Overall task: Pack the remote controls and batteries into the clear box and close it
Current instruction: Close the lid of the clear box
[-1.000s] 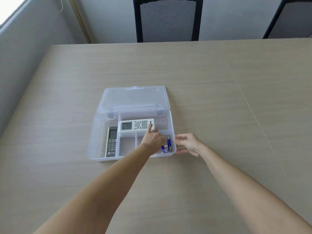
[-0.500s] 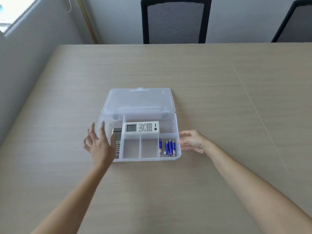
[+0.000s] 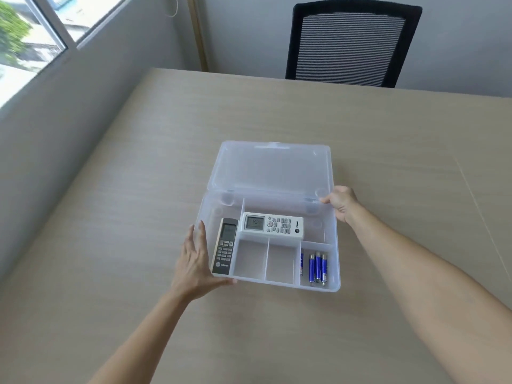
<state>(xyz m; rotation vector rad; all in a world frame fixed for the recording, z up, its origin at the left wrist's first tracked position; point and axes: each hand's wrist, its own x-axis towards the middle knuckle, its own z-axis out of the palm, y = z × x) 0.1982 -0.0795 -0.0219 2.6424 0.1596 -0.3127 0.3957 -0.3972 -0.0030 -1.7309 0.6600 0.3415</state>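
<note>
On the wooden table (image 3: 360,134) sits the clear box (image 3: 336,261), remotes (image 3: 273,225) and batteries (image 3: 318,268) already inside. Its smooth lid (image 3: 273,169) lies flat behind, long axis sideways. Right hand (image 3: 342,202), nearer, pinches the lid's corner; left hand (image 3: 194,261), fingers spread, braces the box's near-left corner.

I see soft, even daylight from the window (image 3: 33,37) at upper left, overexposed; the desk (image 3: 138,189) shows faint shadows, edges curve and blur slightly.
</note>
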